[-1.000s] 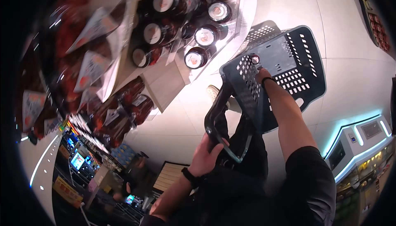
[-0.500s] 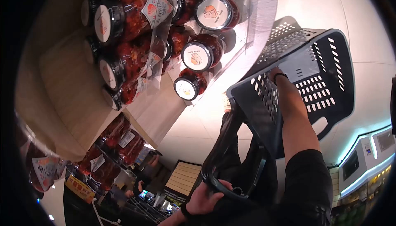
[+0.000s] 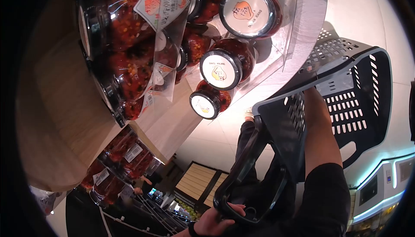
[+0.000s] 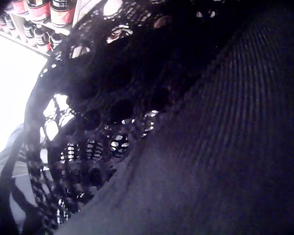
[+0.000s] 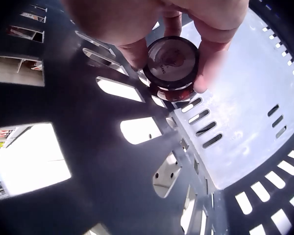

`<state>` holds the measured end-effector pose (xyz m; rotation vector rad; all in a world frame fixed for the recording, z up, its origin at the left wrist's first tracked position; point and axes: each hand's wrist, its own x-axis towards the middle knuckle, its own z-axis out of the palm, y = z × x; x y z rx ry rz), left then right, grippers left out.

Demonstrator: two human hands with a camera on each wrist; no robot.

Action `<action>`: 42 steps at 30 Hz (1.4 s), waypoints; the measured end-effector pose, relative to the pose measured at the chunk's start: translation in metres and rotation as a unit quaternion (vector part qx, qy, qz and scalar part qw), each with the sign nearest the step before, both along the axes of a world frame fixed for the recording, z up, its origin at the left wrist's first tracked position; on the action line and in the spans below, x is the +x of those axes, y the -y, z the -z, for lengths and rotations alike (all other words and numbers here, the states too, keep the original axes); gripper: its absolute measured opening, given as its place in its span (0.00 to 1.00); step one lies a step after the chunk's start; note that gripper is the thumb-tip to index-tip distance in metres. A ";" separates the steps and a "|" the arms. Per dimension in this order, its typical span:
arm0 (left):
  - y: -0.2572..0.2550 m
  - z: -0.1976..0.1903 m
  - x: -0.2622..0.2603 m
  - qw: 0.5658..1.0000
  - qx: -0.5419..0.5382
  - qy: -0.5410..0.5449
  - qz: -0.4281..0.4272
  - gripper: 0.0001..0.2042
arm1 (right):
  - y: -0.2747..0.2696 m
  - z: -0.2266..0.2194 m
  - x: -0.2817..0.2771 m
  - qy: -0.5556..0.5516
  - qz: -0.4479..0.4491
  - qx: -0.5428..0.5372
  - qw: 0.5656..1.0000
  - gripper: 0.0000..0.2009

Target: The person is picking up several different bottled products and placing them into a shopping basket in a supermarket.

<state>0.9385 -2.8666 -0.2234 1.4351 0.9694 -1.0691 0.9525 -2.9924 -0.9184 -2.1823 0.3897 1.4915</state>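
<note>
Beside a wooden shelf [image 3: 170,122] stacked with red jars [image 3: 221,69], the left hand [image 3: 214,222] grips the handle [image 3: 227,184] of a dark basket [image 3: 383,120] while the right hand [image 5: 201,17] clamps a lidded jar [image 5: 171,63] inside, apparently setting it down, so the next move likely calls for steadying it before letting go.

The head camera looks forward and down on the basket [image 3: 276,124]; the left wrist's faces a dark surface [image 4: 225,161] very near. The right wrist's looks inside, close to a jar [image 5: 171,61]; head and right wrist share the basket's interior.
</note>
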 end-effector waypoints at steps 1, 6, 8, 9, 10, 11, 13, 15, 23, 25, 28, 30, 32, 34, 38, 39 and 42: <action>0.001 -0.002 0.001 1.000 0.009 0.003 0.003 0.24 | 0.000 0.002 -0.003 0.003 0.004 -0.002 1.000 0.25; -0.002 -0.003 -0.001 1.000 -0.018 -0.002 -0.006 0.20 | 0.002 0.024 -0.018 0.037 0.036 -0.015 0.999 0.24; -0.002 -0.006 -0.005 0.999 -0.025 0.005 -0.025 0.19 | 0.012 0.063 -0.042 0.067 0.058 -0.011 0.996 0.24; -0.004 -0.007 -0.006 0.999 -0.028 -0.012 -0.034 0.16 | 0.021 0.099 -0.062 0.091 0.076 0.001 0.993 0.24; -0.005 -0.009 -0.007 0.998 -0.031 -0.028 -0.043 0.15 | 0.030 0.142 -0.092 0.133 0.091 0.022 0.987 0.24; -0.005 -0.009 -0.007 0.999 -0.025 -0.007 -0.019 0.15 | 0.029 0.045 -0.044 0.100 0.086 -0.011 0.991 0.25; -0.006 -0.014 -0.017 1.000 -0.022 0.001 -0.020 0.15 | 0.029 -0.108 0.023 0.073 0.085 -0.061 0.992 0.27; -0.007 -0.018 -0.023 1.000 -0.018 0.018 -0.015 0.17 | 0.041 -0.163 0.036 0.079 0.091 -0.052 0.991 0.27; -0.008 -0.034 -0.042 0.985 -0.029 0.158 -0.054 0.18 | 0.102 -0.305 0.003 0.225 0.247 0.114 0.936 0.21; -0.012 -0.039 -0.048 0.981 -0.034 0.181 -0.061 0.22 | 0.105 -0.397 0.010 0.244 0.268 0.168 0.917 0.18; -0.021 -0.036 -0.067 0.975 -0.052 0.206 -0.070 0.26 | 0.106 -0.479 -0.001 0.247 0.341 0.241 0.875 0.15; -0.028 -0.033 -0.079 0.964 -0.072 0.244 -0.074 0.21 | 0.103 -0.543 -0.001 0.232 0.331 0.252 0.879 0.14; -0.032 -0.032 -0.092 0.951 -0.078 0.287 -0.082 0.22 | 0.095 -0.593 -0.014 0.193 0.380 0.284 0.859 0.14; -0.044 -0.035 -0.097 0.964 -0.093 0.240 -0.065 0.31 | 0.088 -0.635 -0.025 0.215 0.353 0.306 0.857 0.15; -0.056 -0.048 -0.113 0.951 0.083 0.296 -0.015 0.31 | 0.063 -0.720 -0.041 0.212 0.335 0.377 0.837 0.16; -0.062 -0.057 -0.114 0.923 0.143 0.356 0.025 0.30 | 0.057 -0.738 -0.045 0.215 0.324 0.381 0.839 0.17; -0.075 -0.066 -0.121 0.881 0.162 0.445 0.018 0.25 | 0.039 -0.779 -0.058 0.231 0.299 0.393 0.838 0.18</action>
